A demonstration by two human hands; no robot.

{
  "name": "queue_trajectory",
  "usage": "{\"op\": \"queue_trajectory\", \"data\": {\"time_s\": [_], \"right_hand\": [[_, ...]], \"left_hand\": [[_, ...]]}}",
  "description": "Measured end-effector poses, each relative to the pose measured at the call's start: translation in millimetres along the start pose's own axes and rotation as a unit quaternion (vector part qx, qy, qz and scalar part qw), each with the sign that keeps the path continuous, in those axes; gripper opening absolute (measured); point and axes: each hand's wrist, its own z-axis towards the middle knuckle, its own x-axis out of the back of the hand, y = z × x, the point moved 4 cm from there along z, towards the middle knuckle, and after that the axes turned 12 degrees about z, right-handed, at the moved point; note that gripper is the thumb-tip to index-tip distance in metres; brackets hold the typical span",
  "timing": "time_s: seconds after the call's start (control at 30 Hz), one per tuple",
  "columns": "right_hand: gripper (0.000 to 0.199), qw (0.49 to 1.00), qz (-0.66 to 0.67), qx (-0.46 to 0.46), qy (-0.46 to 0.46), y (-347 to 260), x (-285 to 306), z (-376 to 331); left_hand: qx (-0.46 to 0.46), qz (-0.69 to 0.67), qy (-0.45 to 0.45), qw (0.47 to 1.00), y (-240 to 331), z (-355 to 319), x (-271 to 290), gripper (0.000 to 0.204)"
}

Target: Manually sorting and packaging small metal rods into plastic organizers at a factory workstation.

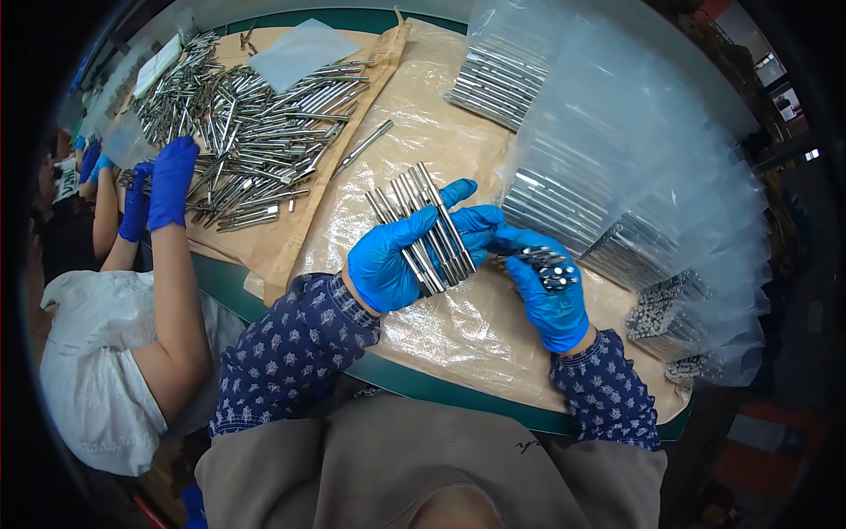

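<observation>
Low right of centre: right hand in a blue glove (pixel 555 309), fingers curled round a tight bundle of shiny metal rods (pixel 548 267), ends toward the viewer; some blur there. Centre: left hand in a blue glove (pixel 379 264), half-spread, thumb pinning a slanting row of slim silver metal rods (pixel 451 236) across palm and fingers. Handling judged best with rods parallel, ends level, thumb pressure light but even, right grip snug so none slips out. Beneath, tan sheeting under clear film (pixel 485 353). Right of frame: clear plastic sleeves packed with rods (pixel 564 210). Above the left hand, loose silver rods (pixel 363 148); upper left, a large jumbled heap of silver metal rods (pixel 273 123), a co-worker's dark-blue gloved hand (pixel 174 181) at its edge.
</observation>
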Motion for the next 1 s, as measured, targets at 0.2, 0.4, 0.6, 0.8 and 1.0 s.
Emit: {"op": "queue_trajectory", "data": {"time_s": [0.2,0.4,0.6,0.8,1.0], "right_hand": [[0.030,0.986,0.130,-0.097,0.037,10.2,2.1,-0.5],[0.047,0.787,0.528,-0.313,0.066,21.8,-34.5,-12.7],[0.050,0.778,0.499,-0.380,0.042,21.5,-42.4,-13.8],[0.054,0.792,0.516,-0.327,0.004,23.3,-26.2,-13.2],[0.051,0.785,0.527,-0.322,0.043,27.9,-24.7,-15.5]], "left_hand": [[-0.044,-0.016,0.021,0.999,5.5,-10.3,3.0,0.058],[-0.064,-0.009,0.066,0.996,19.1,-39.3,3.0,0.062],[-0.042,-0.019,0.057,0.997,13.9,-49.8,2.0,0.078],[-0.031,-0.018,0.056,0.998,8.6,-54.8,-1.9,0.112],[-0.029,-0.068,0.013,0.997,10.0,-55.7,-12.1,0.114]]}}
